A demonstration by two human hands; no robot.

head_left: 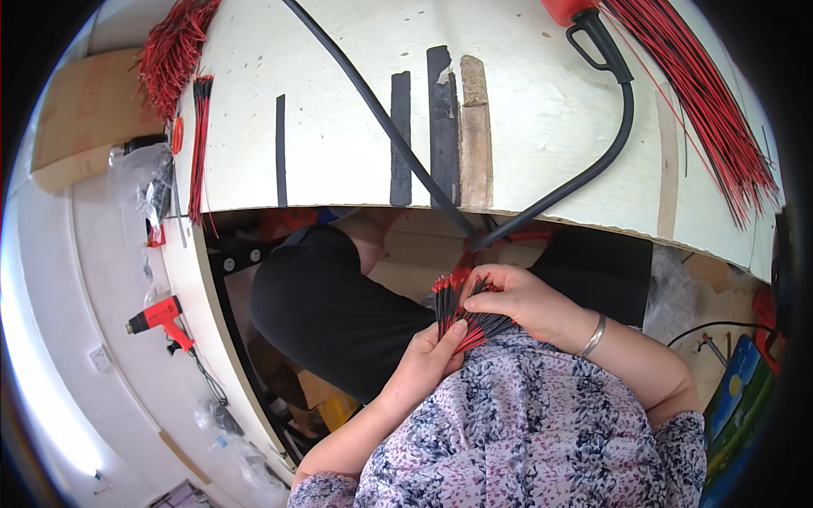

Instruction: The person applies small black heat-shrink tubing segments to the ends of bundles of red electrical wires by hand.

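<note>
In front of my chest I hold a bundle of thin wires [444, 309] in red and black, with reddish tips at its upper end. My left hand [430, 354] is closed around the lower part, its thumb pressed on top. My right hand [529, 303], with a silver bangle at the wrist, is closed too. Its thumb and forefinger pinch together at the bundle's right side, among wires that fan out there. The exact wire between these fingertips is hidden. The bundle is above my lap, just off the table's near edge.
On the white table [339, 161] lie a red heat gun [584, 21] with its thick black cable, which hangs over the near edge, and red-black wire bunches [694, 93], [201, 144]. Another heat gun [161, 315] is at the left. A cardboard box [89, 118] stands far left.
</note>
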